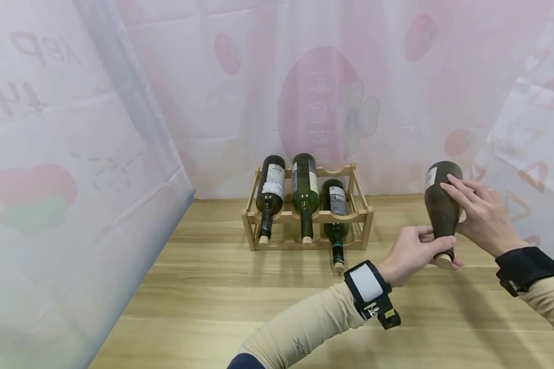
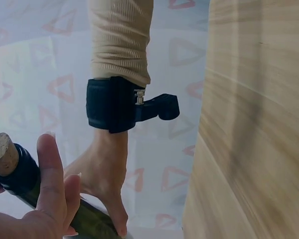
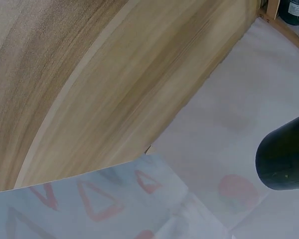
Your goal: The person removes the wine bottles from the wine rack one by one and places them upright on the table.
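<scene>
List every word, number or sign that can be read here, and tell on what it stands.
Nothing reads with certainty.
Left cloth: large faint letters, seemingly mirrored, unclear.
Back cloth: characters on the big pink shape, too blurred.
Left sleeve: small dark mark, perhaps "X".
Bottle labels: print too small.

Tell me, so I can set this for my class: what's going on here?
A person holds a corked bottle in both hands, above the table and to the right of the rack. The left hand grips its neck and the right hand holds its body. Three other corked bottles lie in the rack, two on the upper level and one on the lower, at the right.
</scene>
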A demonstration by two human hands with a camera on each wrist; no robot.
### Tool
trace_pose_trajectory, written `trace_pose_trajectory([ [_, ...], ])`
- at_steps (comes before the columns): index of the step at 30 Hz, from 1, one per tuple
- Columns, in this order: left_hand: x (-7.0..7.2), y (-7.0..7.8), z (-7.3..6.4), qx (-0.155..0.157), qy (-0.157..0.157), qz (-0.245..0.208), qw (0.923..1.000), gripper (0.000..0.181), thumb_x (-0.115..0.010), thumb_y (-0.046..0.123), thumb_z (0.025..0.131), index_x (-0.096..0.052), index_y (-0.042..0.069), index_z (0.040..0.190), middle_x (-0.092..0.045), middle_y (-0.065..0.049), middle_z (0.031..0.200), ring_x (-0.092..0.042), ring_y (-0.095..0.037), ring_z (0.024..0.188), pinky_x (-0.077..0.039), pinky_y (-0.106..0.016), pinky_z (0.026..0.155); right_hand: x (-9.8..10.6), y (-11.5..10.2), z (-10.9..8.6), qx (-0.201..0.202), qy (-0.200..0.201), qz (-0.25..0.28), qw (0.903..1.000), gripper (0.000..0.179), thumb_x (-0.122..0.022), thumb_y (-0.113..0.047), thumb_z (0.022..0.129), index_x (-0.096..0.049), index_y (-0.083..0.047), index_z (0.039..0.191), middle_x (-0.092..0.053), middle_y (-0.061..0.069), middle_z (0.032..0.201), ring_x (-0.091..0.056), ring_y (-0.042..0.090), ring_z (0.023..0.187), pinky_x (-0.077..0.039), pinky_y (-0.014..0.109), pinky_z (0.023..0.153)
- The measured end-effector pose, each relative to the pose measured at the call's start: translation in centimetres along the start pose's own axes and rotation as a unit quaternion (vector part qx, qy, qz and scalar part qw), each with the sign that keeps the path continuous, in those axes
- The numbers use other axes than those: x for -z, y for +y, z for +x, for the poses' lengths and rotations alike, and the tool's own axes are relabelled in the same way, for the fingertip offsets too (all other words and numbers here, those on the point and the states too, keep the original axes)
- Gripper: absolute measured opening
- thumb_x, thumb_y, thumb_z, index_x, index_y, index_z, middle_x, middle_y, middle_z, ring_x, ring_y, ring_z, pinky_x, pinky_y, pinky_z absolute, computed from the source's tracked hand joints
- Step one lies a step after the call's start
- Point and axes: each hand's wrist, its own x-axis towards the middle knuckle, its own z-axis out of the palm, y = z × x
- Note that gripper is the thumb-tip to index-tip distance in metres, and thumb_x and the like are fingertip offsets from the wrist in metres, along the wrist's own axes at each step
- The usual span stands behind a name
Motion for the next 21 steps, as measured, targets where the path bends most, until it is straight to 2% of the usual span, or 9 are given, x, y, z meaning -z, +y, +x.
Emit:
trace_pose_trajectory([
  [6, 1.0, 0.9, -0.1, -0.011, -0.024, -0.020, 0.9994, 0.035, -0.054, 0.003, 0.097, -0.052, -0.015, 0.127, -0.049, -0.050, 0.115, -0.048, -0.066, 0.101, -0.058, -0.021, 0.068, -0.1, -0.5, 0.2, -0.001, 0.027, 0.008, 0.9996, 0.086, -0.032, -0.073, 0.089, -0.055, -0.002, 0.130, -0.056, 0.022, 0.133, -0.048, 0.044, 0.111, -0.037, 0.056, 0.081],
  [9, 1.6, 1.4, -0.2, -0.008, -0.016, -0.023, 0.9996, 0.037, -0.055, 0.004, 0.097, -0.052, -0.010, 0.131, -0.051, -0.048, 0.115, -0.048, -0.066, 0.101, -0.059, -0.025, 0.068, 0.0, -0.8, 0.3, 0.003, 0.027, 0.011, 0.9996, 0.088, -0.032, -0.074, 0.088, -0.055, 0.000, 0.130, -0.058, 0.022, 0.131, -0.049, 0.043, 0.110, -0.037, 0.056, 0.081],
  [13, 2.4, 2.0, -0.2, -0.006, 0.002, -0.018, 0.9998, 0.041, -0.056, 0.006, 0.096, -0.050, -0.004, 0.136, -0.053, -0.048, 0.111, -0.049, -0.065, 0.101, -0.060, -0.029, 0.069, 0.1, -1.0, 0.3, 0.001, 0.010, 0.010, 0.9999, 0.093, -0.032, -0.077, 0.085, -0.054, 0.002, 0.130, -0.060, 0.024, 0.126, -0.048, 0.042, 0.111, -0.036, 0.055, 0.079],
  [19, 3.2, 2.5, -0.1, -0.007, 0.002, -0.017, 0.9998, 0.040, -0.055, 0.007, 0.097, -0.052, -0.003, 0.135, -0.050, -0.052, 0.111, -0.047, -0.066, 0.102, -0.060, -0.029, 0.069, 0.1, -1.1, 0.3, -0.017, -0.025, 0.000, 0.9996, 0.099, -0.029, -0.081, 0.081, -0.052, 0.001, 0.132, -0.060, 0.024, 0.123, -0.048, 0.041, 0.114, -0.036, 0.055, 0.081],
  [21, 3.2, 2.5, -0.1, -0.010, 0.002, -0.018, 0.9998, 0.038, -0.055, 0.008, 0.097, -0.053, -0.003, 0.134, -0.050, -0.052, 0.111, -0.047, -0.066, 0.102, -0.060, -0.029, 0.068, 0.0, -1.2, 0.3, -0.016, -0.018, 0.004, 0.9997, 0.098, -0.030, -0.081, 0.082, -0.053, 0.001, 0.131, -0.061, 0.024, 0.121, -0.049, 0.042, 0.112, -0.036, 0.055, 0.080],
])
